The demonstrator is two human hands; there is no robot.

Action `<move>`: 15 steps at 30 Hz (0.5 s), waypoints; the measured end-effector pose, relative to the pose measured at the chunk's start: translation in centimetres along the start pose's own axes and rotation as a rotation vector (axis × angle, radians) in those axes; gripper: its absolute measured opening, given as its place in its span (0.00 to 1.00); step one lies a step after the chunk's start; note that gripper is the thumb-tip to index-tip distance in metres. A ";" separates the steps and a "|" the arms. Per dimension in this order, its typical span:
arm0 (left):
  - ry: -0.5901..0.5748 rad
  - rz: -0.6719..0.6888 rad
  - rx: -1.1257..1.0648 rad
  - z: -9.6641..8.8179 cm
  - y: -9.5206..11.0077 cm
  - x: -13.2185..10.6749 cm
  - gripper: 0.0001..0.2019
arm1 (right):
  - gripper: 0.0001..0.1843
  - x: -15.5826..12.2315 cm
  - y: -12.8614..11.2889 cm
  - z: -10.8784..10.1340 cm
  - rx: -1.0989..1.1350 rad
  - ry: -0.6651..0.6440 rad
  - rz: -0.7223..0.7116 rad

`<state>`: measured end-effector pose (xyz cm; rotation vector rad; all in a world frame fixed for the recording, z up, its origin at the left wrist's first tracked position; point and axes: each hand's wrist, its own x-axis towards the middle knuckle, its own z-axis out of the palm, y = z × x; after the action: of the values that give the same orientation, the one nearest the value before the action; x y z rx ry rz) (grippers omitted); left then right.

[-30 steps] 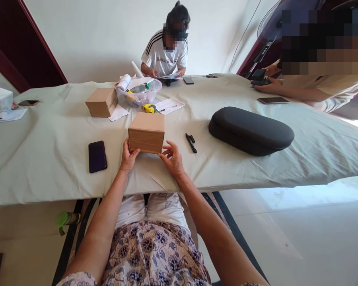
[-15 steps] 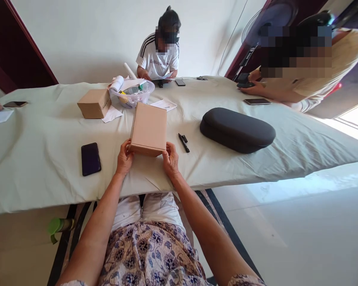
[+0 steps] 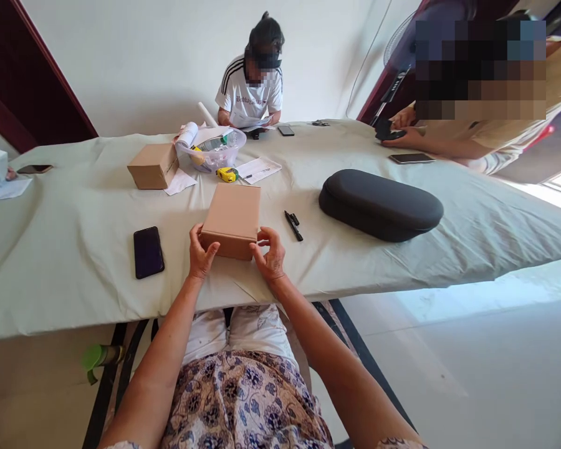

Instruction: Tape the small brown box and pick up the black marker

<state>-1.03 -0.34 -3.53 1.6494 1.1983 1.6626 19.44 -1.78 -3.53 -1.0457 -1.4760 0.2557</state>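
A closed brown cardboard box [image 3: 232,209] lies flat on the cloth in front of me, its lid facing up. Around its front left corner is my left hand [image 3: 201,254], with the fingers along the side and the thumb at the front face. My right hand [image 3: 270,254] cups the front right corner in a looser hold, thumb at the front and fingers bent at the side. Right of the box lies a black pen [image 3: 293,226] with its cap beside it. A yellow tape measure [image 3: 227,174] sits just behind the box.
A second cardboard box [image 3: 152,167] stands by a filled plastic basin [image 3: 236,148]. A dark phone [image 3: 148,252] lies left, a large black case [image 3: 381,204] right. One person [image 3: 250,93] sits opposite with papers; another [image 3: 505,134] handles a black object at the right.
Both hands have brought the cardboard box down from a tilt to lie flat, nearer to me. Their hold has loosened. The tape measure behind it now shows.
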 end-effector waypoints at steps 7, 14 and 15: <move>0.090 -0.026 0.093 0.5 -0.3 -0.2 0.44 | 0.28 0.1 -0.1 0.0 -0.095 -0.094 -0.088; 0.162 0.017 0.258 0.4 -0.3 0.0 0.47 | 0.32 -0.5 -0.4 0.5 -0.034 -0.316 -0.283; 0.167 0.037 0.281 0.3 -0.2 0.1 0.44 | 0.32 -0.6 -0.4 0.7 -0.017 -0.359 -0.311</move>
<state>-0.74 -0.12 -3.71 1.7302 1.5529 1.7472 18.57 -2.19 -3.79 -0.7939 -1.9425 0.2160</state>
